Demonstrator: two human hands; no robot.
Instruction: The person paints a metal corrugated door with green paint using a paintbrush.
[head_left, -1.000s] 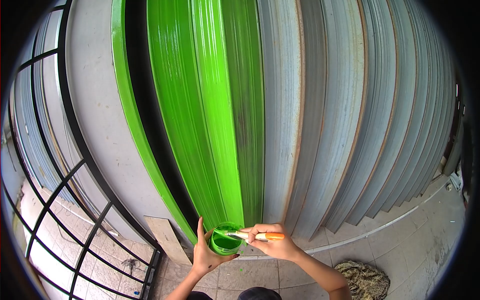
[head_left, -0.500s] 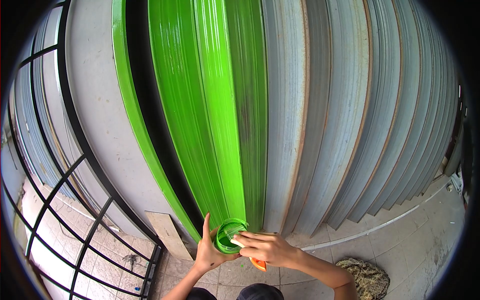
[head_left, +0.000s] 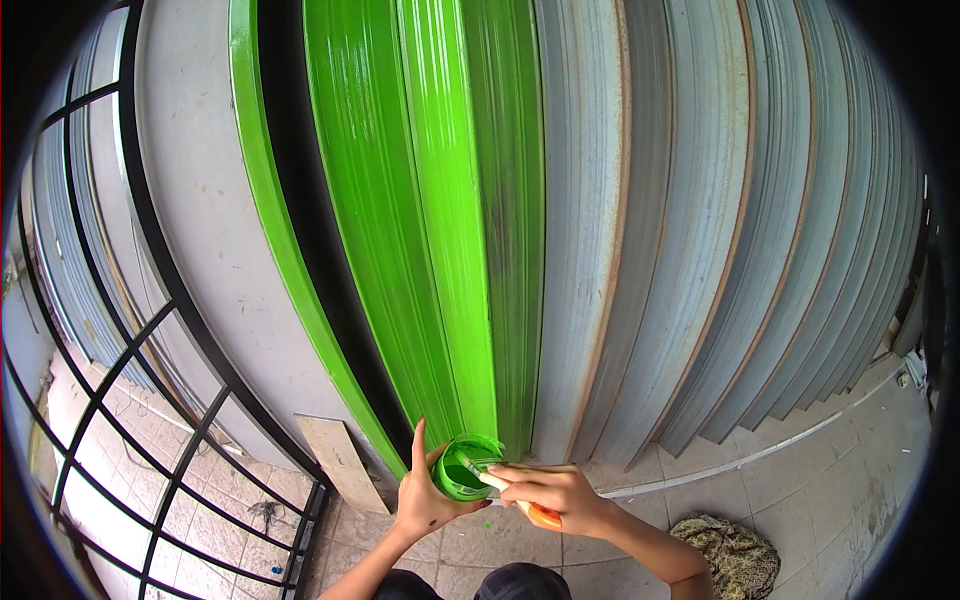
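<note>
My left hand [head_left: 426, 502] is wrapped round the side of a small tub of green paint [head_left: 450, 486], with the index finger or thumb stretched upward. My right hand [head_left: 556, 494] grips a paintbrush [head_left: 540, 515] with a pale handle and an orange end. Its bristles, coated in green, are at the inside edge of the tub. Just beyond the hands rises a folding metal shutter, whose left panels [head_left: 440, 200] are glossy green; one green panel [head_left: 510, 220] looks darker and patchy.
Grey panels with rusty edges [head_left: 640, 240] continue to the right. A black metal grille [head_left: 160, 480] stands on the left, near a leaning board [head_left: 340, 465]. A bundled patterned cloth [head_left: 728, 558] lies on the tiled floor [head_left: 820, 490].
The brush has tilted, so more of its handle and orange end shows beside my right hand. Both hands and the tub have shifted slightly right in view, as has the shutter.
</note>
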